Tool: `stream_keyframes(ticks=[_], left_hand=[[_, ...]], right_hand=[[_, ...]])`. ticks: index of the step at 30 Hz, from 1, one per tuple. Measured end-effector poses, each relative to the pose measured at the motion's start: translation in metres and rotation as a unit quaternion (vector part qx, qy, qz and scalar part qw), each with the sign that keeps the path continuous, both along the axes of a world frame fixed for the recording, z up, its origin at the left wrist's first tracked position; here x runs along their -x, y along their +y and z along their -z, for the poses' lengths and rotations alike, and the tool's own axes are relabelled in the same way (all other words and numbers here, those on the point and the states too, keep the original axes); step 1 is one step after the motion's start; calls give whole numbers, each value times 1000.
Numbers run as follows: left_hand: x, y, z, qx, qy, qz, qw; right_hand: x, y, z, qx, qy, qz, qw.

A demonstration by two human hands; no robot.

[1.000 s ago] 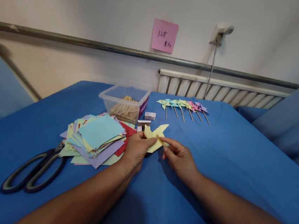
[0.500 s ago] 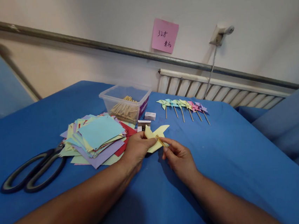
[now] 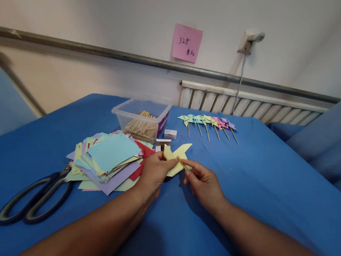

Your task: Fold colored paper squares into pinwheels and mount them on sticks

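Note:
My left hand (image 3: 153, 173) pinches a pale yellow folded paper pinwheel (image 3: 182, 151) just above the blue cloth. My right hand (image 3: 202, 180) is closed on a thin wooden stick (image 3: 181, 162) whose tip rests against the yellow paper. Both hands meet at the middle of the table. A messy stack of coloured paper squares (image 3: 108, 158) lies directly left of my left hand. A row of several finished small pinwheels on sticks (image 3: 207, 121) lies further back to the right.
Large black-handled scissors (image 3: 32, 197) lie at the left. A clear plastic tub with wooden sticks (image 3: 141, 120) stands behind the paper stack, two small boxes (image 3: 170, 134) beside it. A pink note (image 3: 187, 42) hangs on the wall above a radiator (image 3: 246, 103).
Both hands keep their grips and have barely moved. The view has shifted slightly, so everything sits a little to the left.

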State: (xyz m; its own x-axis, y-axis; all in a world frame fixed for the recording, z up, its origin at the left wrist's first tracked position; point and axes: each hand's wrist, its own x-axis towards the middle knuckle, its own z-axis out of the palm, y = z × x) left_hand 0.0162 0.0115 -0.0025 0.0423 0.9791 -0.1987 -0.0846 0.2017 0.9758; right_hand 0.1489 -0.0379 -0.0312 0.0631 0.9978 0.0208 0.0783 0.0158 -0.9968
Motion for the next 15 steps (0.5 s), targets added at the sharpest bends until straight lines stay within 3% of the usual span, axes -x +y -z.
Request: stream_keyframes(ticks=[9,15], left_hand=[[-3,-6,-8,-19,-36,-17,999],[-4,-7,-10,-31,-64,-26,997]], right_hand=[[-4,-1,4,-30,-72,6,997],[-7,-2,0,-122,-158,0,980]])
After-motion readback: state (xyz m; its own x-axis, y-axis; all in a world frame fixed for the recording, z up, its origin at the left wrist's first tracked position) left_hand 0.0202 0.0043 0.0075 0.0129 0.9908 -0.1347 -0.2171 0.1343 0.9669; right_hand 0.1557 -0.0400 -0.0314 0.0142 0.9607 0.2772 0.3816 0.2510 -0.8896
